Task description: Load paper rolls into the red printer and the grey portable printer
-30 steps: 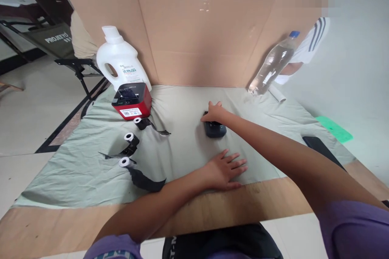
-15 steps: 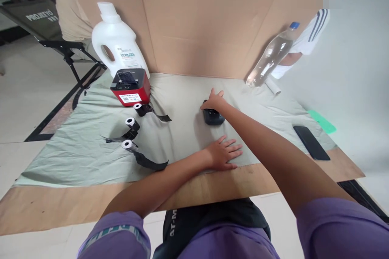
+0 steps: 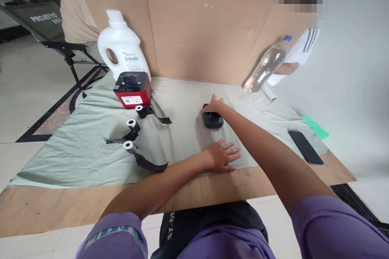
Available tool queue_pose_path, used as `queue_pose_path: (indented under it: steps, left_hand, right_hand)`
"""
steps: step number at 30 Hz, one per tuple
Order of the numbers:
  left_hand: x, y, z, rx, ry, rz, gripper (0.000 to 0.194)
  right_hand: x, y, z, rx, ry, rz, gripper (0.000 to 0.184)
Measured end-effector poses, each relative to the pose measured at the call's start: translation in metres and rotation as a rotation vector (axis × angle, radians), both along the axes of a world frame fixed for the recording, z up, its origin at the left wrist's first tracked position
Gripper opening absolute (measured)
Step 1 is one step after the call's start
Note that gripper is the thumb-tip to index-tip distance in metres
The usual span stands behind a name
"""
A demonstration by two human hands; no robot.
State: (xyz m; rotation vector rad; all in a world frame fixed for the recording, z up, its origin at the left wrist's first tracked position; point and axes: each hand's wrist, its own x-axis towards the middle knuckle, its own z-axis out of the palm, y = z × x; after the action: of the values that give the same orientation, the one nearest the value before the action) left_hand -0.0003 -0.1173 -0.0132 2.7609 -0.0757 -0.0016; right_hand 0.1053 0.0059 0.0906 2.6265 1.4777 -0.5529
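My right hand [image 3: 213,106] reaches over the far end of a small black device [image 3: 213,121] with rounded corners, gripping its top. The thumb side sits at the device's left edge, while a couple of fingertips stick up; the underside of the grip is hidden. My left hand [image 3: 223,156] lies flat on the grey-green cloth [image 3: 185,129], nearer to me, fingers spread and holding nothing. To the left are three small rolls of black strip, the far roll [image 3: 146,111], the middle roll [image 3: 133,125] and the near roll [image 3: 130,147], each with a loose tail.
A red and black box-shaped machine [image 3: 133,91] stands before a white detergent jug [image 3: 123,48]. A cardboard panel [image 3: 197,40] closes off the back. At right are a leaning clear bottle [image 3: 267,66], a white tube [image 3: 269,92], a black phone [image 3: 305,147] and another person's sleeve [image 3: 304,48].
The view has shifted slightly, so things sit a little lower in the picture. Both hands keep their places, the right on the black device and the left flat on the cloth.
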Motion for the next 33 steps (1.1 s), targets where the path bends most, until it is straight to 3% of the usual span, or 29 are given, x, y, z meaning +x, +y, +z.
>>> queue_pose_path:
  steps: [3,7,13,16,18,20,23,28,29,31,33]
  left_hand:
    - [-0.002,0.000,0.001,0.000,-0.011,0.000,0.067]
    - [-0.005,0.000,0.004,-0.005,-0.028,-0.008,0.067]
    - [-0.006,-0.001,0.007,-0.013,-0.018,0.001,0.066]
    - [-0.006,-0.001,0.007,-0.014,-0.009,0.002,0.067]
    - [-0.006,-0.001,0.008,-0.009,-0.005,0.004,0.067]
    - [-0.006,-0.001,0.008,-0.003,-0.004,0.007,0.067]
    - [-0.006,-0.001,0.008,0.003,0.001,0.005,0.066]
    - [-0.006,0.000,0.006,0.000,-0.015,0.000,0.066]
    - [-0.005,0.000,0.005,-0.003,-0.017,0.000,0.066]
    - [-0.005,0.000,0.003,-0.005,-0.023,0.001,0.066]
    - [-0.004,0.000,0.002,-0.003,-0.027,0.002,0.066]
  right_hand:
    - [0.010,-0.001,0.008,-0.116,0.062,-0.051,0.139]
    - [0.032,-0.006,0.018,-0.138,0.178,0.109,0.126]
    - [0.048,-0.025,0.017,0.131,-0.021,0.455,0.091]
    - [0.053,-0.020,0.015,0.273,-0.033,0.556,0.062]
    - [0.057,-0.010,0.013,0.377,0.004,0.565,0.039]
    - [0.060,0.003,0.010,0.456,0.056,0.534,0.028]
    - [0.056,0.015,0.001,0.512,0.061,0.406,0.032]
    - [0.043,0.007,-0.008,0.640,-0.209,0.214,0.052]
    - [0.043,0.004,-0.008,0.656,-0.248,0.204,0.049]
    - [0.047,-0.002,-0.005,0.631,-0.273,0.217,0.032]
    - [0.053,-0.005,-0.002,0.484,-0.221,0.287,0.017]
